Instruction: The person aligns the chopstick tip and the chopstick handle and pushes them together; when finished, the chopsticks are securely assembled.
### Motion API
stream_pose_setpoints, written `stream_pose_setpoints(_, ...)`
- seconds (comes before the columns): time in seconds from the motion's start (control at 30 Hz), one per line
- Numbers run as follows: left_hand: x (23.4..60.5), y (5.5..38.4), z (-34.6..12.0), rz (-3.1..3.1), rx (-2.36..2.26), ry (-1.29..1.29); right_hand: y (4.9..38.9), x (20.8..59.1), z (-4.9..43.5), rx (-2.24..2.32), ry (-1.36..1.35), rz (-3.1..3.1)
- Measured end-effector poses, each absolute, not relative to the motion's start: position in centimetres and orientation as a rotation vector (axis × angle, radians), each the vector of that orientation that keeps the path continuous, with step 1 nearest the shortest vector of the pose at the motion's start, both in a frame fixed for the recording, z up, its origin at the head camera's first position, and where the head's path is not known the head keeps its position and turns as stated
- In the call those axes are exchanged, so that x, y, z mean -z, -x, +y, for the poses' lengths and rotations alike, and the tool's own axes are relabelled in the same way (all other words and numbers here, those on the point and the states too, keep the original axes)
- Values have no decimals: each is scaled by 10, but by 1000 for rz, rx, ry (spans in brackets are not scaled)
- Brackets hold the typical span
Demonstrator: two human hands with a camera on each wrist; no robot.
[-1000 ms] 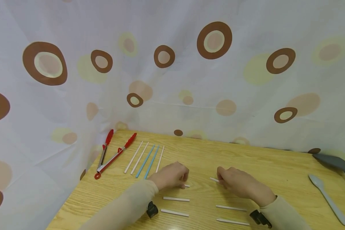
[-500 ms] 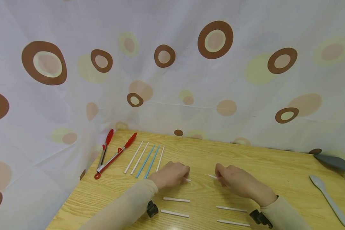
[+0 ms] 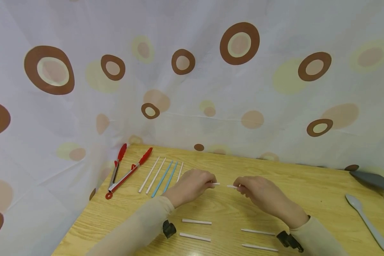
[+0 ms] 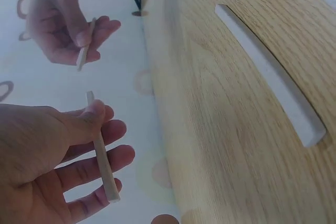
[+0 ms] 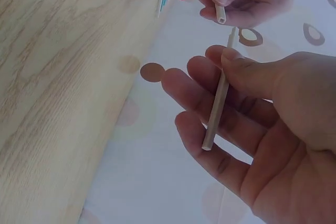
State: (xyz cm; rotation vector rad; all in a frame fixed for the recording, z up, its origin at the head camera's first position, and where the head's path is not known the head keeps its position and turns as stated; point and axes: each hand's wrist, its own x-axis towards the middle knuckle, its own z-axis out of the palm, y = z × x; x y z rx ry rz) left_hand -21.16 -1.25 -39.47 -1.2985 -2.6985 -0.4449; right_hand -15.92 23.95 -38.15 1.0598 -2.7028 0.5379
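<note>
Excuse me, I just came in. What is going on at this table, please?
The left hand pinches a short stick, and the right hand pinches a second short stick. Both are held above the table, end towards end, with a gap between them. Four more short sticks lie nearer the person, two on each side. Five long sticks and tongs lie to the left, a spoon and spatula to the right.

A pale hollow-ended stick [image 4: 104, 162] faces a pale narrow-tipped stick [image 5: 217, 109], ends apart.
</note>
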Motion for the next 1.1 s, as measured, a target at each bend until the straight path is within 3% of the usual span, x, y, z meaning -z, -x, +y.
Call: stream_pose_setpoints(1.1,390,204,-6,-2619,529,1379,161,383,232,-502,-1048,-2608)
